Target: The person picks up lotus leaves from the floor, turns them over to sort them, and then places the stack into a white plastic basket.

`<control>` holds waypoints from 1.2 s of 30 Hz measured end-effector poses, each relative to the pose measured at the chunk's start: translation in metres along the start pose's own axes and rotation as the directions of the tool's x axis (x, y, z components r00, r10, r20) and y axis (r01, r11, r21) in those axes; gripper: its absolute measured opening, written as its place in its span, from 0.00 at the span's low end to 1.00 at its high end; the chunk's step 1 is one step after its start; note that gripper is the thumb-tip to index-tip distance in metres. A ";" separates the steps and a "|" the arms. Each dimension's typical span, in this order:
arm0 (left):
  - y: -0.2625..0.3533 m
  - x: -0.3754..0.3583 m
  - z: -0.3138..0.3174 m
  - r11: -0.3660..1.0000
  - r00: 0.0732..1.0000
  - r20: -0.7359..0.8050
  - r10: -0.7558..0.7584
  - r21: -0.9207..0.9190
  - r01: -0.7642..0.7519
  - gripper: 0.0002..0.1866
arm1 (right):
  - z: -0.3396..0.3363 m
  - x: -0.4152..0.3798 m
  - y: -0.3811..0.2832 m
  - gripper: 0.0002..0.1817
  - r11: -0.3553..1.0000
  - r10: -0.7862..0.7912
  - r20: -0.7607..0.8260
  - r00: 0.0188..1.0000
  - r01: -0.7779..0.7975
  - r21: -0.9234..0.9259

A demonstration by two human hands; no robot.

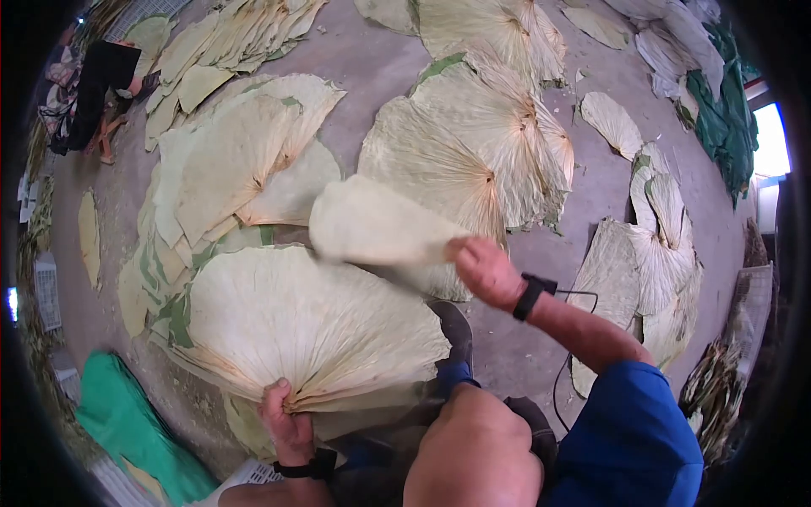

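We see soft, even daylight with faint shadows; a blown-out window (771, 139) glares at the right edge. Fisheye distortion bends the dark-vignetted borders, and the moving folded leaf (372, 224) blurs.

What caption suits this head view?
Left hand grips a fan of dried leaves; right hand holds one folded leaf.

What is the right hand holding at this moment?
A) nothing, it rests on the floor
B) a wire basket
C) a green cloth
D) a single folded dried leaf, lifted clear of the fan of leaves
D: the right hand has its grip on a pale folded dried leaf raised above the floor, while the left hand pinches the fanned stack of leaves at its base.
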State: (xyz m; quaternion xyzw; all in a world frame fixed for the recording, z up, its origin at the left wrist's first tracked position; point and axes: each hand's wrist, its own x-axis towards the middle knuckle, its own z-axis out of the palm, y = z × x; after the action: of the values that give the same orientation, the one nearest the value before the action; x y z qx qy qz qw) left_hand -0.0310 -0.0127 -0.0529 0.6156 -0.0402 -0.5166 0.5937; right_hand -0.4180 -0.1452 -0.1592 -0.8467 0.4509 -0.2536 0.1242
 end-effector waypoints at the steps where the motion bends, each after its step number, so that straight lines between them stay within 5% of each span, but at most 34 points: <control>1: 0.001 0.000 -0.001 1.000 1.000 0.010 0.003 0.006 -0.003 0.16 | 0.001 -0.004 -0.017 0.14 1.000 0.004 0.066 0.998 -0.006 0.030; 6: 0.003 -0.004 -0.011 1.000 1.000 -0.020 -0.003 -0.024 0.002 0.17 | -0.020 0.017 -0.004 0.18 0.963 0.238 0.085 0.967 -0.247 0.108; 8: 0.003 -0.003 -0.018 1.000 1.000 -0.020 -0.003 -0.023 0.003 0.19 | -0.047 0.050 0.006 0.14 0.932 0.328 -0.080 0.941 -0.308 0.190; 9: 0.003 -0.004 -0.019 1.000 1.000 -0.018 -0.020 -0.020 0.020 0.22 | -0.060 0.072 0.009 0.13 0.818 0.514 -0.051 0.856 -0.472 0.328; 11: 0.005 -0.007 -0.018 0.999 0.999 -0.025 -0.023 -0.023 0.022 0.25 | -0.065 0.106 0.028 0.10 0.717 0.530 -0.133 0.837 -0.359 0.598; 14: 0.004 -0.006 -0.019 0.996 0.999 -0.029 -0.031 -0.085 0.029 0.30 | -0.068 0.173 0.009 0.12 0.316 0.709 -0.010 0.705 -0.304 0.899; 17: 0.001 0.000 -0.030 0.992 0.999 -0.022 -0.033 -0.124 0.030 0.32 | -0.012 0.223 0.020 0.14 0.190 0.750 0.001 0.662 -0.217 0.958; 22: 0.005 -0.003 -0.027 0.991 0.997 -0.055 -0.050 -0.128 0.043 0.36 | 0.098 0.307 0.022 0.13 0.409 0.797 -0.123 0.591 -0.379 0.830; 24: 0.006 -0.003 -0.026 0.992 0.997 -0.050 -0.055 -0.120 0.049 0.37 | 0.135 0.323 0.016 0.16 0.451 0.775 -0.171 0.608 -0.343 0.824; 26: 0.007 -0.002 -0.027 0.992 0.997 -0.041 -0.061 -0.113 0.056 0.37 | 0.130 0.319 -0.017 0.17 0.188 0.599 0.106 0.794 -0.269 0.945; 27: 0.006 -0.002 -0.026 0.993 0.997 -0.062 -0.041 -0.112 0.034 0.37 | 0.145 0.307 -0.007 0.17 0.192 0.597 0.107 0.795 -0.271 0.943; 29: 0.004 -0.001 -0.026 0.992 0.997 -0.071 -0.031 -0.123 0.022 0.36 | 0.173 0.262 0.043 0.18 0.344 0.316 0.057 0.947 -0.171 0.923; 30: 0.005 -0.001 -0.028 0.993 0.996 -0.081 -0.024 -0.113 0.015 0.36 | 0.096 0.229 0.020 0.19 0.806 0.308 0.205 0.929 -0.369 0.463; 31: 0.006 -0.001 -0.028 0.995 0.996 -0.091 -0.017 -0.101 0.008 0.35 | 0.077 0.197 0.029 0.18 0.792 0.404 0.253 0.879 -0.474 0.385; 33: 0.011 -0.006 -0.021 0.995 0.997 -0.078 -0.002 -0.101 -0.006 0.34 | 0.061 0.125 0.073 0.15 0.817 0.524 0.110 0.845 -0.535 0.216; 36: 0.008 -0.004 -0.029 0.998 0.998 -0.058 0.010 -0.066 -0.014 0.32 | 0.033 0.048 0.123 0.23 0.712 0.694 -0.051 0.718 -0.696 -0.094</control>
State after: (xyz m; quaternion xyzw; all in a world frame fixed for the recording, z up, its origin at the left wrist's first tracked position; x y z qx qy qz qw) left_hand -0.0083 0.0074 -0.0517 0.6101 -0.0095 -0.4960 0.6178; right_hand -0.4635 -0.2546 -0.2257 -0.6192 0.7494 -0.1691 0.1623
